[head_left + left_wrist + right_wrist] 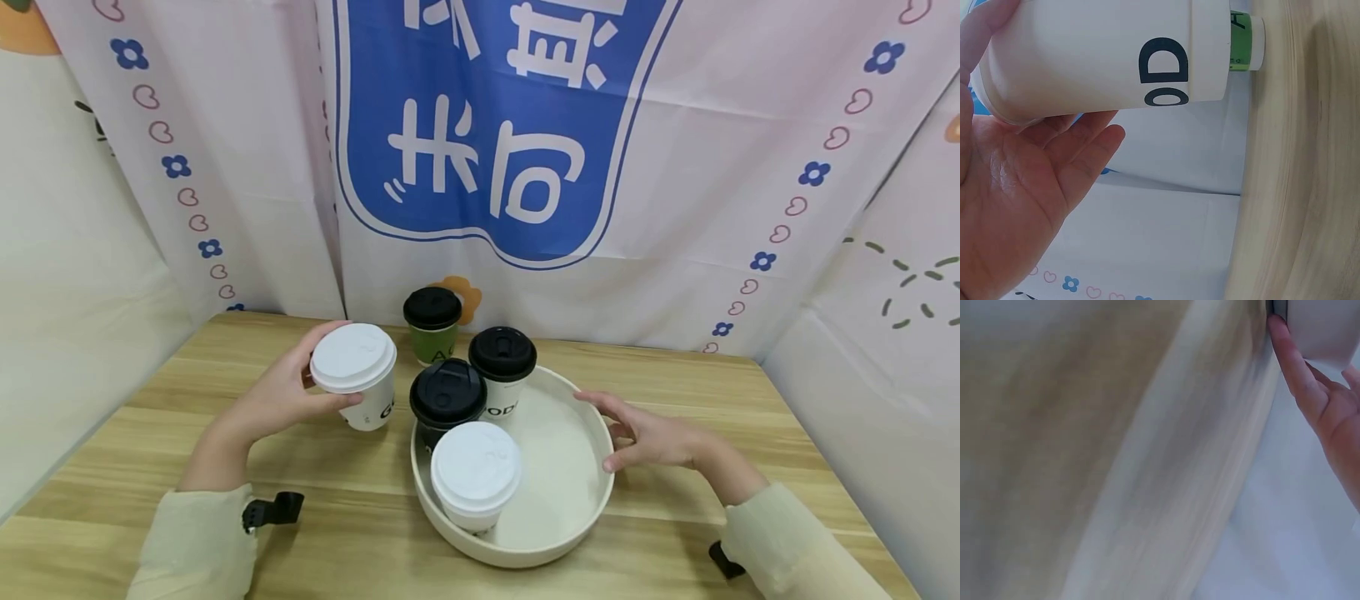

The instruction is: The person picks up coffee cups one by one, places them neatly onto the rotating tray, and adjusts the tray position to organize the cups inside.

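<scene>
My left hand (292,392) grips a white paper cup (369,408) with a white lid, left of the round cream tray (558,546). In the left wrist view, dark letters show on the cup (1104,56), its base apparently just above the table. My right hand (656,437) touches the tray's right side with thumb and fingers spread along the rim. Inside the tray stand a white-lidded cup (476,471), a dark cup with a black lid (448,396) and a white cup with a black lid (502,367). The right wrist view is blurred; my hand (1329,406) is at its upper right.
Behind the tray, a green cup with a black lid (432,329) stands on the wooden table (360,533). A white cloth printed with a blue sign (487,125) hangs along the table's back edge. Pale cloth walls flank both sides.
</scene>
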`<action>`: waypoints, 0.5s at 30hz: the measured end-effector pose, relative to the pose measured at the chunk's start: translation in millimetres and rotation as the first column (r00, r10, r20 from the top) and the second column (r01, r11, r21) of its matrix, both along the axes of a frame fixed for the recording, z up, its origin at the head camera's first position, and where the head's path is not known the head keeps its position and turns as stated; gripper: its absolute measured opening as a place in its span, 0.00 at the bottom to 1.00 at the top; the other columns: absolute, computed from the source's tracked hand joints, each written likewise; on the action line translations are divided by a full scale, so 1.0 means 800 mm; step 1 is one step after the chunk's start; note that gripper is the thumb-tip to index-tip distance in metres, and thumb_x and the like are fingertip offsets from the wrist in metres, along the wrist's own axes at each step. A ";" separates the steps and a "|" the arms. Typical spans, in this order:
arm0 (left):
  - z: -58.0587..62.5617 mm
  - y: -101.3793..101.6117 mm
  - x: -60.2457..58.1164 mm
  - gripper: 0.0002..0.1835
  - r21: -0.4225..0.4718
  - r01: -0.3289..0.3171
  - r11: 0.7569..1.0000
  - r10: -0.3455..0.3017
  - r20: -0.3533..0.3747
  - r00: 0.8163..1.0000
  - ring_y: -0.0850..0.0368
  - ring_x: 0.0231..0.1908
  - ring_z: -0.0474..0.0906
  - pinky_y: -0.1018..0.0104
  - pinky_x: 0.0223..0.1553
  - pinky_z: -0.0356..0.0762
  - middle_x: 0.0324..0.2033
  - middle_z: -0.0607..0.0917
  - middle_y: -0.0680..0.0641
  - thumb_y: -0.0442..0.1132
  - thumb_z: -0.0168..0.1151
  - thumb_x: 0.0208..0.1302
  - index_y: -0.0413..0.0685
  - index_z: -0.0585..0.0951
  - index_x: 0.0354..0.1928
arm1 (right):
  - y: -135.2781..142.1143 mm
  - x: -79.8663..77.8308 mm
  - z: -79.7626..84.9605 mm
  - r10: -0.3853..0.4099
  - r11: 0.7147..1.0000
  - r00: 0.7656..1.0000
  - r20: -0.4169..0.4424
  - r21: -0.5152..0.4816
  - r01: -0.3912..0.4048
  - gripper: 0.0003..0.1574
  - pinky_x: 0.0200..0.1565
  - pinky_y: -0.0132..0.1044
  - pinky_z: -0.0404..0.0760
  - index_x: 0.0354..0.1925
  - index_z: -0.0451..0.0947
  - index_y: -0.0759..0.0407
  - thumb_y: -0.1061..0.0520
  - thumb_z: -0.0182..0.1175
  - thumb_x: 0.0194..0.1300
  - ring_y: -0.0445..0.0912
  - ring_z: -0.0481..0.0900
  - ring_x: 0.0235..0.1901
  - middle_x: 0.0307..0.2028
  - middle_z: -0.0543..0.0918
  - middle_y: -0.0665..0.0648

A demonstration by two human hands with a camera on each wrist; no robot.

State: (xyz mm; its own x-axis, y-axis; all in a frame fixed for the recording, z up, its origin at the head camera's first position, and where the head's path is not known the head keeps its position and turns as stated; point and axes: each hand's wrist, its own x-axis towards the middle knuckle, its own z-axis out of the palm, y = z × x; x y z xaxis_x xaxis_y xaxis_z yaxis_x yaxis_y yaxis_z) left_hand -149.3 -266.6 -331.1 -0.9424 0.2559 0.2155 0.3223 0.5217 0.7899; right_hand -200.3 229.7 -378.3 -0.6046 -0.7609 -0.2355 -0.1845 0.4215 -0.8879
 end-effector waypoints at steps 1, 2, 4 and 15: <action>0.000 0.001 -0.001 0.47 0.001 0.001 1.000 -0.001 0.001 1.000 0.68 0.55 0.72 0.70 0.55 0.74 0.64 0.72 0.43 0.38 0.75 0.56 0.50 0.58 0.75 | 0.001 0.002 -0.001 -0.002 1.000 1.000 -0.018 0.003 0.002 0.61 0.62 0.56 0.76 0.79 0.37 0.55 0.59 0.67 0.64 0.76 0.57 0.69 0.77 0.41 0.73; 0.001 0.001 -0.001 0.48 0.000 0.000 1.000 0.000 0.003 1.000 0.68 0.55 0.72 0.68 0.55 0.74 0.64 0.73 0.43 0.38 0.75 0.56 0.50 0.58 0.75 | 0.002 0.004 -0.001 -0.002 1.000 0.999 -0.038 0.000 0.002 0.61 0.61 0.56 0.77 0.79 0.38 0.56 0.58 0.68 0.63 0.76 0.59 0.68 0.76 0.43 0.74; 0.002 0.002 -0.001 0.48 -0.001 -0.001 1.000 0.001 0.005 1.000 0.68 0.55 0.72 0.67 0.55 0.74 0.64 0.73 0.44 0.39 0.75 0.56 0.51 0.58 0.75 | 0.003 0.008 -0.002 -0.004 1.000 0.994 -0.110 0.005 0.004 0.62 0.61 0.60 0.76 0.79 0.39 0.59 0.56 0.69 0.62 0.75 0.62 0.68 0.75 0.46 0.75; 0.001 0.003 0.000 0.47 -0.001 -0.005 1.000 0.005 0.013 1.000 0.71 0.55 0.72 0.79 0.53 0.73 0.64 0.72 0.44 0.39 0.74 0.57 0.51 0.58 0.75 | 0.001 0.037 -0.004 0.016 0.981 0.816 -0.578 0.167 0.099 0.70 0.71 0.55 0.58 0.74 0.58 0.66 0.42 0.78 0.39 0.66 0.55 0.74 0.76 0.53 0.69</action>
State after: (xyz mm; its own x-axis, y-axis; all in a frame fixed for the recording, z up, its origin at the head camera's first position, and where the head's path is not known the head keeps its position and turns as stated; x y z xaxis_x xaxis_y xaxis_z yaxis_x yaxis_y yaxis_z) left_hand -149.0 -264.4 -330.5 -0.9464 0.2509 0.2032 0.3093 0.5238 0.7937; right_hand -170.4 230.8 -381.5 -0.7029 -0.7104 0.0345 -0.6147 0.5824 -0.5319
